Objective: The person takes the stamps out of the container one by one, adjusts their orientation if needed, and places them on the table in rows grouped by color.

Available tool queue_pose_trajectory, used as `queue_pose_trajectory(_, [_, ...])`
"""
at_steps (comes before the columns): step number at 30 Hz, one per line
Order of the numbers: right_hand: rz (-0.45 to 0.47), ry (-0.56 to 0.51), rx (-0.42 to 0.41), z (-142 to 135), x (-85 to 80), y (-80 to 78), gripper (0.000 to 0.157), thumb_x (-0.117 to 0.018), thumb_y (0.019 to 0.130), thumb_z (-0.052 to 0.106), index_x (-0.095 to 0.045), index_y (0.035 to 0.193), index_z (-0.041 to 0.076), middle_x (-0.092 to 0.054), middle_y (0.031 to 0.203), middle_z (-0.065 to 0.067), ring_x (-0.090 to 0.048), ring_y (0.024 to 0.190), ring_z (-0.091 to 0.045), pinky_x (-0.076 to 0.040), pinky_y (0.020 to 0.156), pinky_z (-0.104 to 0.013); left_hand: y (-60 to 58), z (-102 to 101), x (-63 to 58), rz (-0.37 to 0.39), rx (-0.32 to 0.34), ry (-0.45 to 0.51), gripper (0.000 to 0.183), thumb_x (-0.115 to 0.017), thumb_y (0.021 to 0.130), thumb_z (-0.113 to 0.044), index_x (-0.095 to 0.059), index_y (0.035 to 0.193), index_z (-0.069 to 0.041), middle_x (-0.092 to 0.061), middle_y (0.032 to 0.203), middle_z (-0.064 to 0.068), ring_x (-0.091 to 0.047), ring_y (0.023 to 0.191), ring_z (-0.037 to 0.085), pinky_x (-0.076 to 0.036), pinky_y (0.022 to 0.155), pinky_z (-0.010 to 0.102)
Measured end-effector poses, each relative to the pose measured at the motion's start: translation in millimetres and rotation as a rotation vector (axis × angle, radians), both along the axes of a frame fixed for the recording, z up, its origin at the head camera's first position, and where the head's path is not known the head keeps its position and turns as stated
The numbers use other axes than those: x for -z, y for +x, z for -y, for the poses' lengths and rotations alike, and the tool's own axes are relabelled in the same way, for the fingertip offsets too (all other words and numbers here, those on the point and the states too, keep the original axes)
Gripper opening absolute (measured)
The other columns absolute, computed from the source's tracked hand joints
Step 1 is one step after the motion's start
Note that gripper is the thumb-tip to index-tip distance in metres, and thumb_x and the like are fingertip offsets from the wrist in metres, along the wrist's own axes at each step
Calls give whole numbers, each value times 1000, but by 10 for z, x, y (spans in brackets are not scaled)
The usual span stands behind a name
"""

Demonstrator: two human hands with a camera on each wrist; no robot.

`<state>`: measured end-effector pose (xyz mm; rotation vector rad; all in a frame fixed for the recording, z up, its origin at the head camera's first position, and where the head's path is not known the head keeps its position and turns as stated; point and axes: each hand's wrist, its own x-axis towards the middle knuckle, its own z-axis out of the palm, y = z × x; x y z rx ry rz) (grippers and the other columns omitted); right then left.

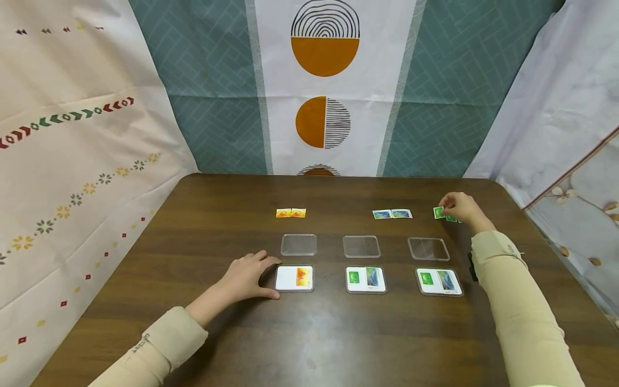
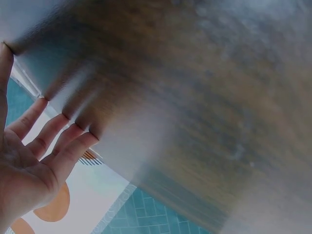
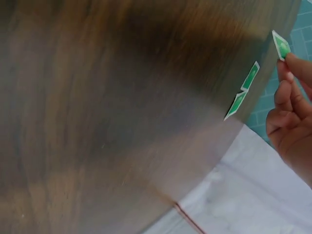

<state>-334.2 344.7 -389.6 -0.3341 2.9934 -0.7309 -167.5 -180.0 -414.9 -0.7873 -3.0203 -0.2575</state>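
My right hand (image 1: 461, 208) pinches a small green stamp (image 3: 281, 46) between thumb and fingertip, raised above the far right of the table. Two more green stamps (image 3: 250, 77) lie end to end below it. My left hand (image 1: 249, 277) is spread at the left side of a clear case (image 1: 276, 279), its thumb and fingertips right by the corners. Inside that case, a white card (image 1: 286, 278) bears an orange stamp (image 1: 304, 276) on its right half. In the left wrist view, the fingers of that hand are extended, fingertips at the tabletop.
Two similar cases (image 1: 366, 293) (image 1: 440, 294) to the right hold cards with a green and a blue stamp each. Three clear plastic covers (image 1: 299, 244) lie in a row behind. Farther back are a pair of orange stamps (image 1: 290, 213) and a pair of blue ones (image 1: 391, 214).
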Motion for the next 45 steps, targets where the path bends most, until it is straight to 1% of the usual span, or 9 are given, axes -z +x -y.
queue_pose_trajectory(4, [23,38,31,0,20,5,21,-65,79,4,-59,94,-11,-62,88,-28,-56,82,-38,-42,72,-46,5,1,15,-4,11,0,74,-79,63,-55,-60,122,-15,-59,99,4,-59,84,24,-49,67,42])
queue_pose_trajectory(7, [37,57,59,-4,27,19,22,-65,79,4,-59,93,-11,-61,89,-29,-55,84,-41,-41,75,-51,0,2,22,-8,16,-3,74,-79,63,-56,-60,122,-15,-60,99,3,-60,85,24,-49,68,42])
queue_pose_trajectory(15, [39,88,102,27,64,10,19,-63,79,5,-58,91,-8,-59,94,-29,-52,83,-41,-41,74,-52,-18,19,29,-14,10,-6,74,-79,63,-56,-60,122,-16,-59,99,3,-60,85,24,-49,67,42])
queue_pose_trajectory(24, [54,135,168,97,51,39,17,-62,80,6,-58,90,-6,-60,94,-29,-55,83,-42,-42,69,-50,-7,23,30,-12,13,-2,73,-79,63,-56,-60,122,-16,-59,97,2,-59,84,23,-49,66,40])
queue_pose_trajectory(33, [56,174,174,110,61,33,18,-65,79,9,-58,89,-4,-59,95,-30,-57,83,-44,-43,67,-49,-16,28,42,-11,8,-3,74,-78,63,-57,-60,122,-17,-59,100,2,-59,85,24,-49,65,41])
queue_pose_trajectory(40, [51,158,177,160,12,36,18,-64,78,7,-58,91,-4,-60,96,-30,-57,85,-44,-43,67,-49,-16,41,48,-8,7,2,74,-79,63,-57,-60,122,-17,-59,99,2,-59,85,23,-48,66,40])
queue_pose_trajectory(45, [60,158,172,158,-11,35,19,-62,79,6,-58,94,-5,-60,97,-30,-56,85,-43,-43,68,-49,-22,43,57,-12,11,3,74,-78,63,-57,-60,122,-17,-59,99,1,-59,85,22,-48,65,40])
